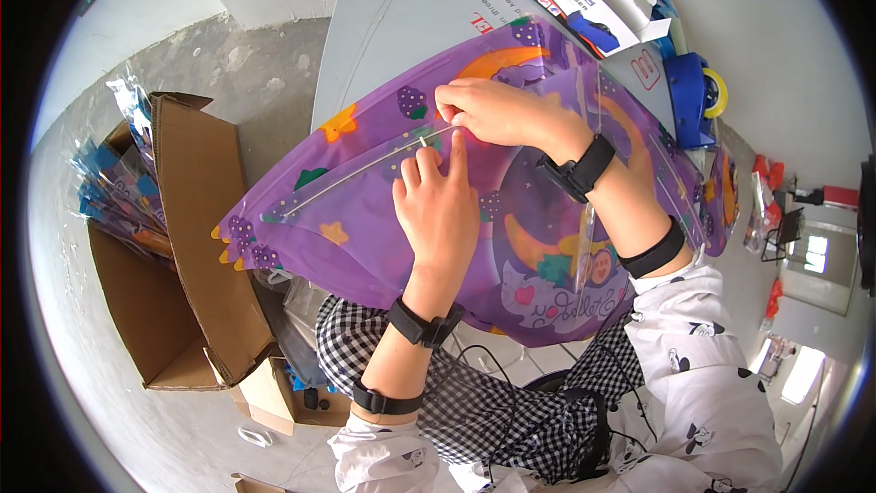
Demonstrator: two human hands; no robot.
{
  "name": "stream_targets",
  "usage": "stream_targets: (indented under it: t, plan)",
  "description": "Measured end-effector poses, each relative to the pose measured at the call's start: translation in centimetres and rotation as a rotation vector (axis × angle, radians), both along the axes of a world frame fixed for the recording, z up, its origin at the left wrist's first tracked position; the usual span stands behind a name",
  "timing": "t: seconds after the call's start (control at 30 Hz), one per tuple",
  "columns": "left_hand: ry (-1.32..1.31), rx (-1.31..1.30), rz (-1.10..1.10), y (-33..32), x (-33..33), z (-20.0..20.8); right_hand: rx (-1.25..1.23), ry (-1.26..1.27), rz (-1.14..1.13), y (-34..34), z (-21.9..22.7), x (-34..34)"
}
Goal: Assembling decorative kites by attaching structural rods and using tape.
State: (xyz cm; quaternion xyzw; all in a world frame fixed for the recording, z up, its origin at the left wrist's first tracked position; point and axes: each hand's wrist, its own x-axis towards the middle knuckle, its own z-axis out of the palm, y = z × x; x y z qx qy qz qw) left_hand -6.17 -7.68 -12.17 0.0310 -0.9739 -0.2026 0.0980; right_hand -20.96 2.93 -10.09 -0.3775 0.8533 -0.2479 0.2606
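Both hands are working at the same spot on the purple kite (pixel 365 219). With my right hand (pixel 497 111) I am pinching closed on the end of the thin rod (pixel 365 169), thumb and fingertips bunched tight where it meets the printed film. My left hand (pixel 438 205) is lying flat and mostly open just below, fingers pointing up, pressing the film down and steadying the rod beside the pinch.

The kite is draping across my lap and onto the edge of the grey worktop (pixel 392 27), its long wing running off to my left. I am judging it very light and limp: thin, glossy plastic sheet that is wrinkling and sagging wherever nothing is holding it, likely slippery under dry fingers and easy to tear or crease at a seam. The rod looks springy and is bowing in a shallow arc, so it would probably flick loose if I let go. The safest places to hold seem to be the rod itself and the reinforced spot where it seats, not the bare film.

Further out, an open cardboard box (pixel 196 246) of packed kites is standing on the floor to my left, and a blue tape dispenser (pixel 691 96) is sitting on the worktop beyond my right wrist.
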Motion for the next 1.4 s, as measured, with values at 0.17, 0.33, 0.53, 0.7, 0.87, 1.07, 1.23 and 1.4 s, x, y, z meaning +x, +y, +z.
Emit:
stream_targets:
  t: [0.17,0.33,0.53,0.7,0.87,1.07,1.23,1.4]
  plan:
    - [-0.017,-0.018,0.002,0.1,-0.2,-0.2,0.019,0.066,-0.044,-0.4,-0.3,0.5]
    - [-0.028,-0.041,0.005,0.2,-0.2,-0.2,0.053,0.264,-0.093,-0.7,-0.7,2.1]
    - [-0.016,-0.063,0.013,0.4,-0.3,-0.3,-0.125,0.271,-0.322,-0.3,-1.4,1.8]
    - [-0.007,-0.069,0.017,0.4,-0.3,-0.4,-0.171,0.088,-0.485,0.4,-2.1,1.3]
    - [-0.014,-0.085,0.019,0.5,-0.2,-0.7,-0.183,0.269,-0.52,0.2,-3.3,1.8]
    - [0.024,-0.104,0.01,0.5,-0.3,-0.6,-0.314,0.001,-0.593,0.9,-3.7,1.3]
    - [0.035,-0.144,-0.009,0.5,-0.3,-0.7,-0.35,0.29,-0.546,0.5,-4.2,2.3]
    - [0.018,-0.332,-0.016,1.3,-0.4,-1.1,-0.495,0.158,-0.602,5.1,-1.0,5.3]
